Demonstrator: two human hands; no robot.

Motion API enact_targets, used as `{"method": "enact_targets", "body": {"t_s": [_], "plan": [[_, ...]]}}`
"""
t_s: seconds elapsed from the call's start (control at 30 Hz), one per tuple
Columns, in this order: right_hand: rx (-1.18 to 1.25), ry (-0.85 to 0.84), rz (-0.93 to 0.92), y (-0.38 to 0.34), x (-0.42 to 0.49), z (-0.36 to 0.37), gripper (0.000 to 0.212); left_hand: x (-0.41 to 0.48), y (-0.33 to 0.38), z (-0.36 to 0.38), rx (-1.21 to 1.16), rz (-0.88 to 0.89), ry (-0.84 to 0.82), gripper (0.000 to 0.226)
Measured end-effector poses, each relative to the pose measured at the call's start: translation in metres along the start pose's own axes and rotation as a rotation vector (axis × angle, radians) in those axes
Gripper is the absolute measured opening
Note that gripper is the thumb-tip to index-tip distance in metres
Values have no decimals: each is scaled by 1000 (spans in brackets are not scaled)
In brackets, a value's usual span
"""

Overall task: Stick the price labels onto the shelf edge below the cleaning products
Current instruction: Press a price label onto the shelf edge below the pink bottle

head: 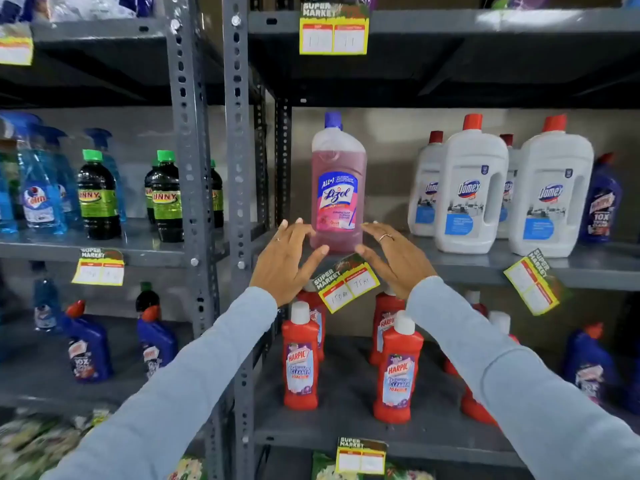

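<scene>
A yellow price label (346, 284) hangs tilted on the grey shelf edge (457, 270) just below a pink Lizol bottle (337, 188). My left hand (287, 258) and my right hand (394, 258) hover on either side of the bottle's base, fingers spread, holding nothing. Neither hand touches the label; it shows between them. A second yellow label (531, 284) is stuck crooked further right on the same edge, below the white Domex bottles (471, 188).
Other labels hang on the upper shelf (334, 31), the left shelf (98, 268) and the bottom shelf (362, 455). Red Harpic bottles (398, 368) stand on the shelf below. Green-capped dark bottles (98, 195) and blue spray bottles sit left of the grey uprights (239, 168).
</scene>
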State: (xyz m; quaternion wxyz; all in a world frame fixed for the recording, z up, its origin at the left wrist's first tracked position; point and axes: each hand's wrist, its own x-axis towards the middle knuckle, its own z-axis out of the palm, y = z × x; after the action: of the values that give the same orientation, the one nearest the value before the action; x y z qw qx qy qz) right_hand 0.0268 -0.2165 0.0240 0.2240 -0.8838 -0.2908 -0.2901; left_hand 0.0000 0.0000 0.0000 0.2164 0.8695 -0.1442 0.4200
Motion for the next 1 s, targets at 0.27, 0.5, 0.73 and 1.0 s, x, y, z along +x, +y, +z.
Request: {"method": "enact_targets", "body": {"t_s": [0.27,0.5,0.73,1.0], "plan": [[75,-131,81,4,0,15,47,-16,-25,26,-2,-21,-110,38],[46,-160,165,-8,15,13,28,-12,-24,36,21,-92,-99,39],[-11,-212,215,-18,23,11,15,-9,-23,36,-4,-115,-99,26],[82,-170,227,-13,17,9,25,-9,-26,28,-133,-51,-137,18]]}}
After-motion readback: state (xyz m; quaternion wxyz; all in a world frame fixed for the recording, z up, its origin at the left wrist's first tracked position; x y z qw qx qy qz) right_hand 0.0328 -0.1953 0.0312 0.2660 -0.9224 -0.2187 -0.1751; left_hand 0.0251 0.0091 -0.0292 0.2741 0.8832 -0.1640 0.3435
